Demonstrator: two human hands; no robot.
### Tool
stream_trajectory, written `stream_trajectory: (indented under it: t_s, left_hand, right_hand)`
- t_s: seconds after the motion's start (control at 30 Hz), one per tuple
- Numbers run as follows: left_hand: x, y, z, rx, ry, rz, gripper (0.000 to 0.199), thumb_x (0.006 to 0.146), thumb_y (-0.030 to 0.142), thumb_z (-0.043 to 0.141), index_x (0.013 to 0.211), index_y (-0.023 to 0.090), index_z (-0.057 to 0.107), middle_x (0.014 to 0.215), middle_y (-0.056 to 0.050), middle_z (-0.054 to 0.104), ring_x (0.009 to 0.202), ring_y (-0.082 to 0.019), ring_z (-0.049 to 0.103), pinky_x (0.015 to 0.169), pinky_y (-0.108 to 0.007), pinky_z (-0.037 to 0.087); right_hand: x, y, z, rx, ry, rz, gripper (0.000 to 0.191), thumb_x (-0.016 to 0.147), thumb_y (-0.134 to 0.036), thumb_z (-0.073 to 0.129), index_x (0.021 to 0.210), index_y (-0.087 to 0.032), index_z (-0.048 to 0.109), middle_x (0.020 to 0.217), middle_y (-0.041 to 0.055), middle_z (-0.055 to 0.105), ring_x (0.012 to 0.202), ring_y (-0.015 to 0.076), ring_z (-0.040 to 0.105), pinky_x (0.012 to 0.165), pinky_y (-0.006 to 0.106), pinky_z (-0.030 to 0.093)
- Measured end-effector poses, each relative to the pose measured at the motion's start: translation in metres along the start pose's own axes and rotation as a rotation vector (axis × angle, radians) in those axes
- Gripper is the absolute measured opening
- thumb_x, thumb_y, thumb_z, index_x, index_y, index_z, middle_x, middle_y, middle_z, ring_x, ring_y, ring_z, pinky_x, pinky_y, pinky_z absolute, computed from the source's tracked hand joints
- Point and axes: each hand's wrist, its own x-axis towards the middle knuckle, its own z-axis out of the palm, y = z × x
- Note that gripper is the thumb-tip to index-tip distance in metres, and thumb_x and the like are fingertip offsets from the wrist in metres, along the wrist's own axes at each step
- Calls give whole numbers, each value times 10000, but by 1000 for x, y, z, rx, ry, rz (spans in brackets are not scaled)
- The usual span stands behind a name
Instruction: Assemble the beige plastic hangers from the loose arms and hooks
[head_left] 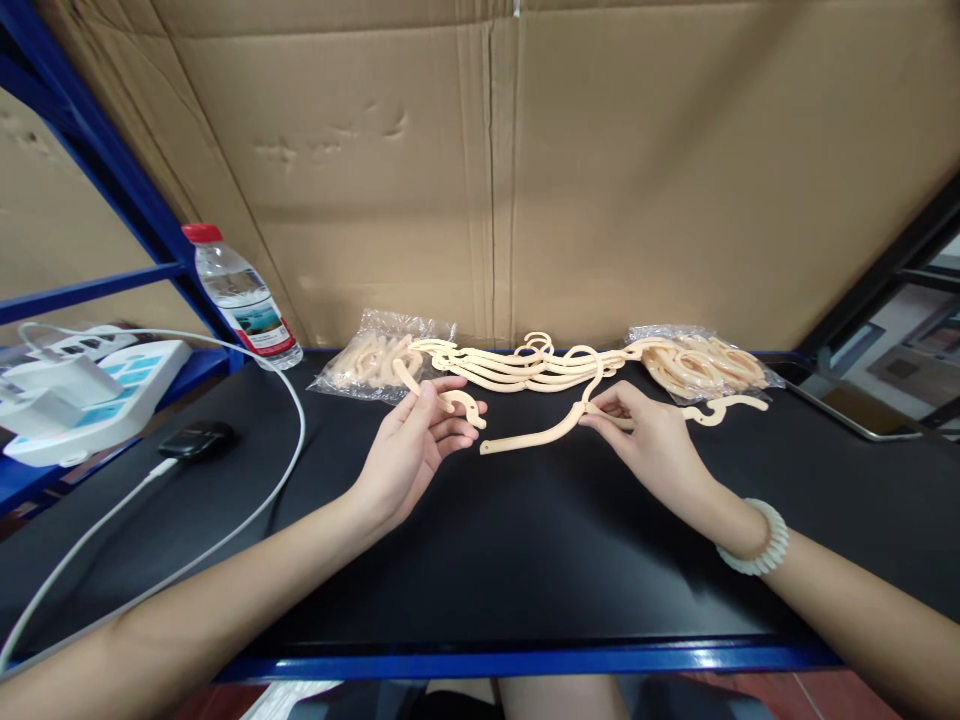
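My left hand (416, 440) pinches a small curved beige hanger end piece (466, 408) between thumb and fingers, its hole showing at the tip. In my right hand (645, 430) is a partly assembled beige clothes hanger (536, 440). Its hook rises above my fingers, one bare arm points left, and the other arm ends at the right in a wavy end piece (724, 408). The two held pieces are apart, with a small gap between them. Behind both hands lies a stack of several beige hangers (517, 372) with their hooks upward.
Clear plastic bags of beige parts lie at the back left (375, 360) and back right (697, 362). A water bottle (251, 305), a power strip (97, 400), a white cable (300, 440) and a black device (196, 440) are on the left. A tablet-like device (851, 400) lies far right.
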Motion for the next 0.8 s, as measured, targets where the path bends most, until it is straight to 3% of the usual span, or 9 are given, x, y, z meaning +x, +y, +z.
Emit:
stream_trajectory:
  t_s: [0.2, 0.43, 0.63, 0.8]
  left_hand:
    - [0, -2, 0, -11, -15, 1, 311, 807, 329, 747, 1042, 143, 665, 810, -49, 740, 764, -123, 692, 742, -204, 558]
    - [-4, -1, 0, 40, -35, 8, 471, 634, 103, 855, 1071, 174, 694, 894, -33, 755, 918, -163, 696, 820, -226, 537]
    - [-1, -3, -3, 19, 5, -15, 295, 666, 155, 845, 938, 147, 730, 856, -57, 758, 820, -147, 692, 772, -225, 549]
    - [1, -6, -4, 30, -59, -17, 146, 752, 249, 794, 812, 139, 720, 804, -29, 705, 685, -83, 613, 641, -162, 521]
  right_hand:
    - [2, -2, 0, 46, 83, 33, 266, 843, -462, 655, 847, -200, 611, 800, 45, 695, 727, 200, 673, 713, 356, 579]
    - [4, -1, -2, 130, 29, 144, 247, 798, -421, 708, 841, -194, 623, 806, 43, 684, 770, 213, 656, 721, 364, 539]
    - [4, 3, -1, 185, -12, 98, 202, 868, -380, 628, 827, -183, 616, 848, 54, 658, 729, 185, 616, 674, 324, 505]
    - [4, 1, 0, 195, -4, 69, 216, 916, -389, 560, 855, -186, 603, 779, 30, 612, 671, 159, 560, 608, 286, 469]
